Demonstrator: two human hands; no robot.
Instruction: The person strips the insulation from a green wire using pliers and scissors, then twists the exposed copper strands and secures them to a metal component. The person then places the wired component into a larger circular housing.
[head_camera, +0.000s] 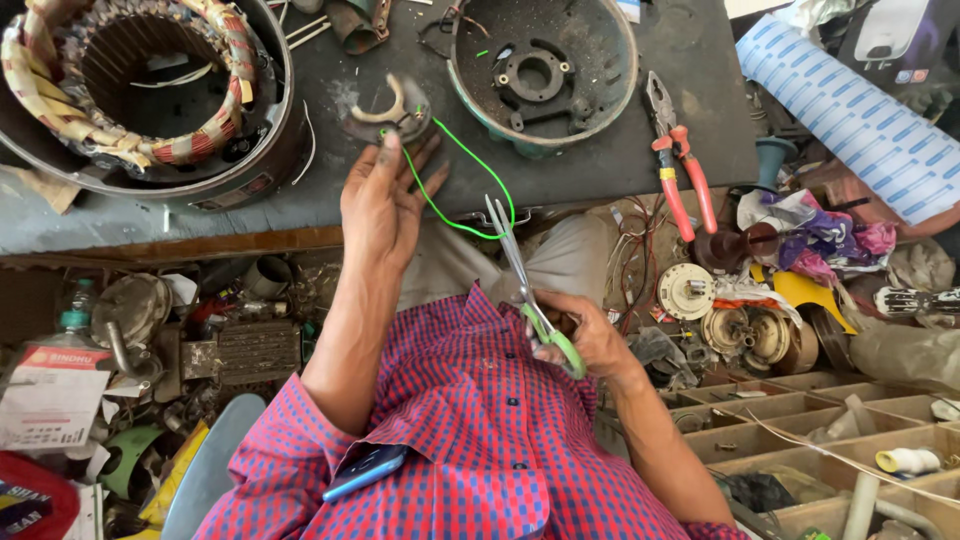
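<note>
While a dark worn workbench (620, 150) fills the upper frame, a large wound motor stator with cloth-taped copper coils (140, 85) sits at its left end and a round teal metal motor end cover (545, 70) lies open side up near the middle, bare bench showing between them. Red-handled pliers (675, 160) lie lengthwise near the right edge. The left hand (385, 200) pinches a small curved metal part (395, 110) above the bench's front edge, a thin green wire (455, 195) looping from it. The right hand (590, 340), fingers closed, grips green-handled steel scissors (525, 285), long axis near upright, tips pointing up toward the wire loop, over the lap.
</note>
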